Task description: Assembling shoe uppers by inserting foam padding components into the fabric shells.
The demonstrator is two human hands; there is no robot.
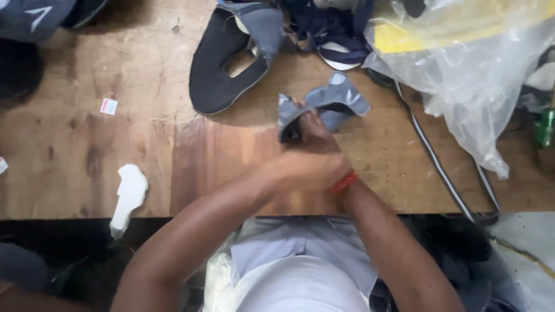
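A grey-blue fabric shoe-upper piece point(335, 98) is folded up over the wooden table point(75, 156), near its middle. Both my hands meet on its lower end. My right hand point(317, 136), with a red thread band at the wrist, grips the fabric from below. My left hand point(295, 170) lies against it, blurred by motion, fingers closed around the same piece. The part of the piece under my fingers is hidden.
A larger dark and grey shoe upper point(228, 63) lies behind. More dark pieces point(332, 29) are piled at the back. A crumpled clear plastic bag point(468, 69) covers the right side. A white plastic tool point(128, 196) sits at the front left edge. A striped strap point(445, 173) runs right.
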